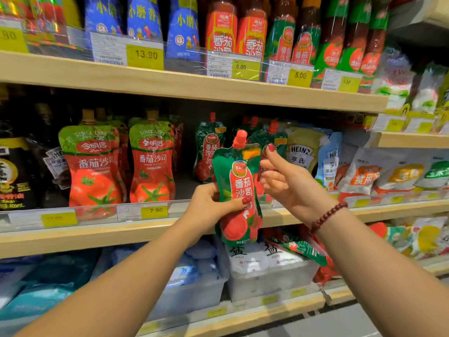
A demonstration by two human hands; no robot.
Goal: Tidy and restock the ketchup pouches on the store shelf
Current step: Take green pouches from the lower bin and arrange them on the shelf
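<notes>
My left hand [206, 205] grips a green-and-red ketchup pouch [239, 190] with a red cap, held upright in front of the middle shelf [97, 234]. My right hand [289, 183] is just to the right of the pouch. Its thumb points up and its fingers curl loosely beside the pouch's edge, holding nothing that I can see. Behind the held pouch, matching green pouches [209, 147] stand on the shelf, some partly hidden. Two bigger red ketchup pouches [93, 164] with green tops stand further left.
Heinz pouches [302, 152] and white sachets [359, 176] fill the shelf to the right. Ketchup bottles [250, 37] line the upper shelf. Clear bins [267, 283] with salt bags sit on the lower shelf. A gap shows between the big red pouches and the green ones.
</notes>
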